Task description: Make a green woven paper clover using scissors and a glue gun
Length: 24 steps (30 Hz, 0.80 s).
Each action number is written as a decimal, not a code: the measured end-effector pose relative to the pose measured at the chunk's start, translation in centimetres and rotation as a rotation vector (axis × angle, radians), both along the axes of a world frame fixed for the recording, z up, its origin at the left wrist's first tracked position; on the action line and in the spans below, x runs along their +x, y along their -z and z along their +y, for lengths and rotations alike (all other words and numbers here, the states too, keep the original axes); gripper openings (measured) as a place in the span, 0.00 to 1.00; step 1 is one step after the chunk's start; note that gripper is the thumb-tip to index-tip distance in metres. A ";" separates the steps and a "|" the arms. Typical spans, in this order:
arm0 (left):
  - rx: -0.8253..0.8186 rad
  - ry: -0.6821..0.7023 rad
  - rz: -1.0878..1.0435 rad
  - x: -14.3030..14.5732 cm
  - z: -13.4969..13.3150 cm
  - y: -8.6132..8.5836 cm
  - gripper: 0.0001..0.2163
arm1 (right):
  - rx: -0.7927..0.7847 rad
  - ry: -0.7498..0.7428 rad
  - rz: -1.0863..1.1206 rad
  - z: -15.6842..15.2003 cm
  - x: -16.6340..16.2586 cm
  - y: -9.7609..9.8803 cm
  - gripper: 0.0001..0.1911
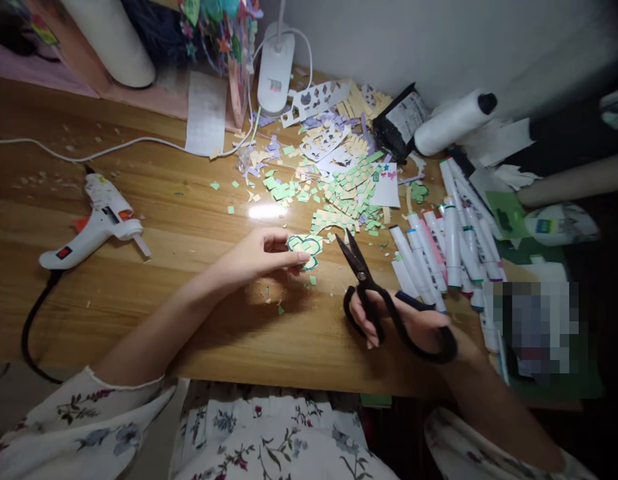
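Note:
Between the thumb and fingers of my left hand (273,253) is a small woven paper shape (305,247), pale green and cream, with a dark green outline of rounded lobes. My right hand (389,313) is wrapped round the handles of black scissors (361,275). Their blades point up and to the left, slightly parted, a short way right of the paper shape and not touching it. Small green scraps (313,281) lie on the wooden table (213,340) just below the paper shape.
A white glue gun (101,217) lies at the left with its black cord. Woven paper and cut scraps (339,190) are heaped at the back. Several markers (453,247) lie at the right, by a white roll (453,123). A white power strip (276,73) stands behind.

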<state>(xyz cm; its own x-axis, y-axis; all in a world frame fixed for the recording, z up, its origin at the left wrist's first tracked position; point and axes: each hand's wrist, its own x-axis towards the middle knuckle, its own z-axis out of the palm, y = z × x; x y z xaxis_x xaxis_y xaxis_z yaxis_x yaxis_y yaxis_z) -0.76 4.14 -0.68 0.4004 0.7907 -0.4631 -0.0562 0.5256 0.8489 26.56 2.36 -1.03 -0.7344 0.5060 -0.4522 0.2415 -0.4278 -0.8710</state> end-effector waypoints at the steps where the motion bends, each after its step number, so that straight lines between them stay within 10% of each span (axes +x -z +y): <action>1: 0.006 -0.056 -0.007 0.3 -0.1 0.0 0.09 | -0.020 0.021 0.034 -0.5 -0.6 0.5 0.43; 24: -0.171 -0.175 -0.108 2.6 -1.6 -1.1 0.12 | -0.028 0.388 0.255 -6.1 -7.5 3.3 0.42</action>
<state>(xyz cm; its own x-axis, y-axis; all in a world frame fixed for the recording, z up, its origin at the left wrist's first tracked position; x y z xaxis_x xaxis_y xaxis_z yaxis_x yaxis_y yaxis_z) 1.79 2.54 0.39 0.3189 0.7661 -0.5581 -0.2444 0.6354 0.7325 19.08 -3.72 -4.34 -0.5827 0.7556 -0.2992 -0.1612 -0.4683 -0.8687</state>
